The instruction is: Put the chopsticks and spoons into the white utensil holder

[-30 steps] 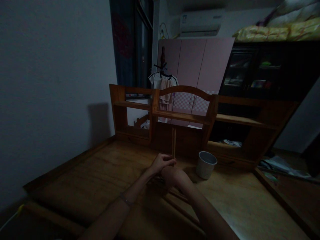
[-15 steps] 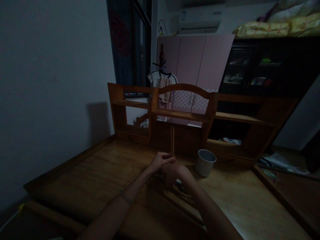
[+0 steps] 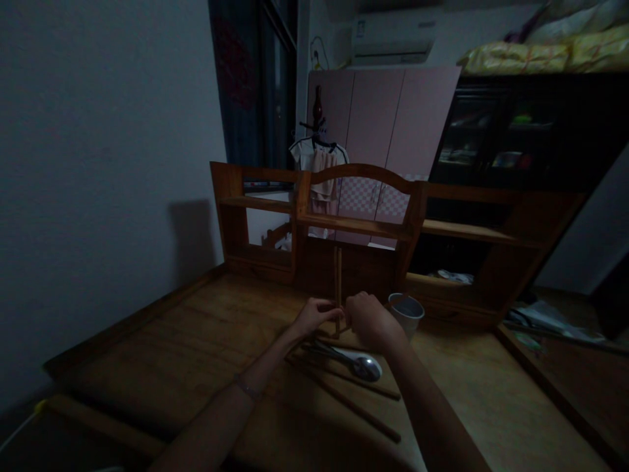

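My left hand (image 3: 314, 317) pinches a pair of wooden chopsticks (image 3: 338, 278), which stand upright above the table. Close beside it on the right, my right hand (image 3: 369, 320) is closed around what looks like another chopstick, its thin end showing between the two hands. Below them a shiny metal spoon (image 3: 367, 369) lies among other utensils. More chopsticks (image 3: 361, 412) lie slantwise nearer to me. A light-coloured round cup (image 3: 409, 316) stands just behind my right hand, partly covered by it.
The wooden tabletop (image 3: 196, 347) meets a wall on the left. At its back rises a wooden shelf unit (image 3: 356, 225) with open compartments. On the right, past a raised table edge, lie plastic bags (image 3: 557, 321).
My right hand has risen from the utensils and moved right, toward the cup. The spoon and the lying chopsticks are now uncovered. My left hand still holds the upright chopsticks.
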Available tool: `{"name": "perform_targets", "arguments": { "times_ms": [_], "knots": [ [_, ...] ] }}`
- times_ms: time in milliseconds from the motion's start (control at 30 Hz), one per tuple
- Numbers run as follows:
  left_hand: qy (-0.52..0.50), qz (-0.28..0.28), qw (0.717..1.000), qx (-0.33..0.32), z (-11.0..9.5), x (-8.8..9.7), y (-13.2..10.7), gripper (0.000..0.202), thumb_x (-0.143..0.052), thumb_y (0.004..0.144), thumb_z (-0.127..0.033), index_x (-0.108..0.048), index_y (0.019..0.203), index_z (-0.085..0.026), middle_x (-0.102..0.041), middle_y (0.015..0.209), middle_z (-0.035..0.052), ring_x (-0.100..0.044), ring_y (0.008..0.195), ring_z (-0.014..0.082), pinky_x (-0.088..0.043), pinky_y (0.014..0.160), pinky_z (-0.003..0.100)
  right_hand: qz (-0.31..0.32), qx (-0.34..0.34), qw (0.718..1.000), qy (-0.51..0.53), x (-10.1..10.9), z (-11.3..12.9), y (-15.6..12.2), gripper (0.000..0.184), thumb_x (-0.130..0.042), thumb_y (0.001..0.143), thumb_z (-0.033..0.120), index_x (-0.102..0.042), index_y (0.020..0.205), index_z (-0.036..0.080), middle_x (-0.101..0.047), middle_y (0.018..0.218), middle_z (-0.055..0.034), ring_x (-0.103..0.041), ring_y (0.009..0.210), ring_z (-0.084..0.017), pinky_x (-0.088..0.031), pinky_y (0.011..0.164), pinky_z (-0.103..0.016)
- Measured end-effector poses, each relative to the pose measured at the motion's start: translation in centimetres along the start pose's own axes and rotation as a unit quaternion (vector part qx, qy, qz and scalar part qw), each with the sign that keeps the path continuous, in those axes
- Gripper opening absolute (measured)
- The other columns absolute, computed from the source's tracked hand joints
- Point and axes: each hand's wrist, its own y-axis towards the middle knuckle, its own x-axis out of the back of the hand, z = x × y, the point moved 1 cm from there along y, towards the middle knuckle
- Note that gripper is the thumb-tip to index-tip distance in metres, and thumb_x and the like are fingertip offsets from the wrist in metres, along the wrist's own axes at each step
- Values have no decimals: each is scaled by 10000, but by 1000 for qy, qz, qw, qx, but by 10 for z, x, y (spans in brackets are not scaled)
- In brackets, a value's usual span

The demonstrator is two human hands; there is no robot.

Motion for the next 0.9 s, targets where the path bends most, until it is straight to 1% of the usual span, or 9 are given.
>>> {"name": "perform_targets", "arguments": {
  "times_ms": [67, 200, 300, 400, 467, 567, 633, 800, 900],
  "knots": [
    [-6, 4, 1000, 0, -1, -3, -1, 449, -724, 726, -480, -715, 936, -84, -728, 881, 102, -675, 808, 240, -545, 748, 326, -49, -49, 997, -41, 0, -2, 1, 248, -523, 832, 81, -686, 1018, 94, -658, 1074, -205, -564, 1074, -319, -374, 878, -413],
    [-1, 23, 1000, -9, -7, -10, -5, 386, -711, 744, -468, -702, 889, -111, -716, 870, 81, -663, 823, 225, -524, 730, 289, -74, -101, 990, -65, -2, -9, 10, 221, -512, 856, 112, -710, 953, 107, -688, 981, -184, -565, 1036, -306, -338, 873, -411],
    [38, 41, 998, -17, -11, -14, -8, 331, -707, 754, -450, -691, 814, -124, -707, 815, 60, -653, 787, 209, -494, 682, 253, -89, -95, 989, -67, -1, -12, 12, 201, -530, 848, 116, -711, 934, 105, -690, 967, -182, -562, 1023, -298, -323, 872, -401],
    [65, 35, 997, -24, -10, -18, -9, 325, -675, 784, -453, -686, 832, -132, -703, 798, 60, -651, 763, 200, -477, 646, 237, -88, -75, 991, -64, 0, -11, 11, 183, -546, 851, 135, -709, 926, 100, -685, 975, -183, -560, 1027, -302, -334, 866, -398],
    [64, 17, 997, -37, -8, -19, -8, 331, -671, 787, -454, -685, 861, -131, -696, 837, 71, -650, 766, 198, -483, 649, 241, -80, -67, 993, -58, -2, -10, 11, 177, -567, 845, 142, -705, 944, 94, -681, 991, -185, -559, 1036, -309, -352, 859, -397],
    [81, -12, 995, -61, -7, -20, -7, 317, -696, 764, -427, -692, 906, -144, -679, 972, 89, -644, 866, 213, -500, 696, 250, -68, -65, 994, -49, -6, -9, 13, 186, -571, 848, 137, -699, 975, 95, -678, 1006, -183, -572, 1033, -305, -383, 839, -385],
    [102, -25, 993, -61, -7, -19, -8, 298, -687, 773, -404, -699, 945, -160, -684, 998, 82, -642, 890, 216, -505, 714, 255, -65, -63, 995, -46, -8, -9, 14, 182, -569, 857, 141, -702, 976, 108, -679, 1011, -176, -583, 1023, -296, -397, 830, -373],
    [94, 17, 994, -58, -8, -21, -9, 261, -667, 783, -347, -708, 955, -155, -717, 930, 64, -654, 849, 218, -512, 743, 277, -70, -57, 995, -45, -5, -6, 10, 183, -542, 867, 108, -701, 957, 100, -679, 1001, -183, -597, 1012, -283, -413, 823, -342],
    [94, 10, 994, -58, -7, -21, -8, 241, -698, 744, -318, -714, 897, -133, -724, 872, 61, -652, 815, 225, -510, 707, 275, -73, -55, 995, -43, -3, -3, 7, 205, -524, 861, 71, -691, 979, 89, -682, 987, -178, -606, 995, -277, -424, 788, -316]
  ]
}}
